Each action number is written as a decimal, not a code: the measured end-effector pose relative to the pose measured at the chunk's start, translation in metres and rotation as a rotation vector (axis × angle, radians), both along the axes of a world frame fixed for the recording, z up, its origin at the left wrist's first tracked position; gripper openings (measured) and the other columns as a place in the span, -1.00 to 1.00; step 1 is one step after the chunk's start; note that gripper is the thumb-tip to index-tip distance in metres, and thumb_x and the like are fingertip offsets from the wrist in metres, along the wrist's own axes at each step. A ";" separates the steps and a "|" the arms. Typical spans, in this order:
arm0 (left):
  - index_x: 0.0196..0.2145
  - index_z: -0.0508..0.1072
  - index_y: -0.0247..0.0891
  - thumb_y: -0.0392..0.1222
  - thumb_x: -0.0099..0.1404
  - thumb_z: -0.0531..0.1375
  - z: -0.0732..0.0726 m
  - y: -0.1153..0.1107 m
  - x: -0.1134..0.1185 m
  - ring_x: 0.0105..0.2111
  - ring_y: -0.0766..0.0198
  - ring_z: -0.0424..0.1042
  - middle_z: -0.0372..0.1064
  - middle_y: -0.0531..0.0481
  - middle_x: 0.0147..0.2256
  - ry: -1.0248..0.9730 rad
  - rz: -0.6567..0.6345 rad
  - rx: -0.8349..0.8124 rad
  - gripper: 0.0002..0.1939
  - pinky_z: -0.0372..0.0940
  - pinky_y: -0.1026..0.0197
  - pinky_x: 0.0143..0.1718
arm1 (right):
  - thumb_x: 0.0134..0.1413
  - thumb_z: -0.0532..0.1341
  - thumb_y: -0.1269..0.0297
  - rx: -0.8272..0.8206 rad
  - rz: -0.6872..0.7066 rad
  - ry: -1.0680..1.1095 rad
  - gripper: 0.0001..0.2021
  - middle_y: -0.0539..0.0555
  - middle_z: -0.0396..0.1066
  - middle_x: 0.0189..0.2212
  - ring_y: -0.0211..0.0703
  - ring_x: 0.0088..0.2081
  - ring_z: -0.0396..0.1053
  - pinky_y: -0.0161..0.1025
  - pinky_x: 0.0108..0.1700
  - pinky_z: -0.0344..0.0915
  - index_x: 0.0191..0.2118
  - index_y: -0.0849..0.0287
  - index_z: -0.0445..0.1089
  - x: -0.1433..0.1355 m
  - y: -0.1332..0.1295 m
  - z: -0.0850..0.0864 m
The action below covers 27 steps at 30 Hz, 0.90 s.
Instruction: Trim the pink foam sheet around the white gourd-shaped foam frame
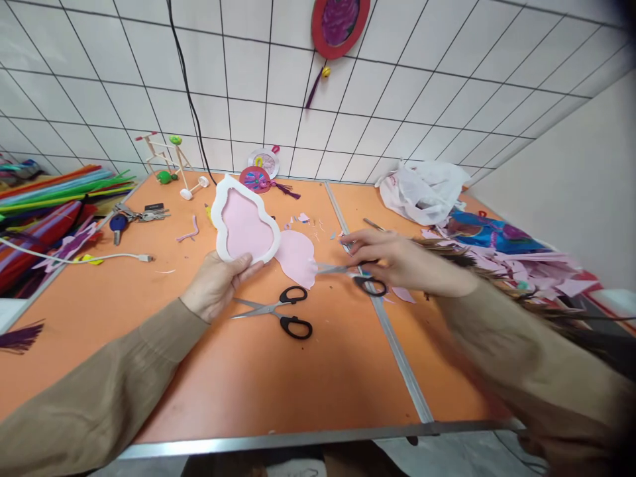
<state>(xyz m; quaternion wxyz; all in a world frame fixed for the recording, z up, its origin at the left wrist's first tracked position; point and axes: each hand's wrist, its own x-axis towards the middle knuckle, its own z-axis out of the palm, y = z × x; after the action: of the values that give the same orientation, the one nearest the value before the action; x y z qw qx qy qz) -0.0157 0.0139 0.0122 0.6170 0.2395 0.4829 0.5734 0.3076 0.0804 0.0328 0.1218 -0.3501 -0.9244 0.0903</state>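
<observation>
My left hand (pixel 223 281) grips a white cloud-edged frame (pixel 271 228) by its lower edge, thumb on the front. Pink paper (pixel 246 228) fills the frame's opening. Just right of it, a rounded pink paper piece (pixel 297 257) lies on the table, partly behind the frame. My right hand (pixel 397 258), slightly blurred, is over a pair of black-handled scissors (pixel 371 286) with its fingers stretched out and apart; whether it touches them is unclear. Nearer to me lies a second pair of black-handled scissors (pixel 271 309), blades spread and pointing left.
Small paper scraps (pixel 303 218) lie behind the pink piece. A white plastic bag (pixel 422 192) and pink offcuts (pixel 536 265) are at the right. Keys (pixel 119 225), a white cable (pixel 114 256) and colourful pipe cleaners (pixel 59 192) sit left. A metal strip (pixel 397 351) crosses the orange table (pixel 223 391).
</observation>
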 end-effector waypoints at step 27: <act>-0.03 0.59 -0.34 -0.51 0.11 0.37 -0.007 -0.006 -0.010 0.04 -0.03 0.53 0.59 -0.21 -0.03 -0.022 -0.065 0.021 -0.56 0.48 0.10 0.07 | 0.16 0.24 -0.02 -0.870 0.118 0.467 -0.38 0.22 0.49 -0.13 -0.05 -0.11 0.49 -0.10 -0.11 0.40 0.27 0.13 0.22 -0.031 -0.023 -0.045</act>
<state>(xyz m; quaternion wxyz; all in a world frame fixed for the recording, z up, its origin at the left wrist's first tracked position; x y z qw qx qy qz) -0.0259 0.0075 0.0051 0.6382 0.2553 0.4618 0.5606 0.2767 0.0576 -0.0117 0.1627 -0.2859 -0.7672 0.5506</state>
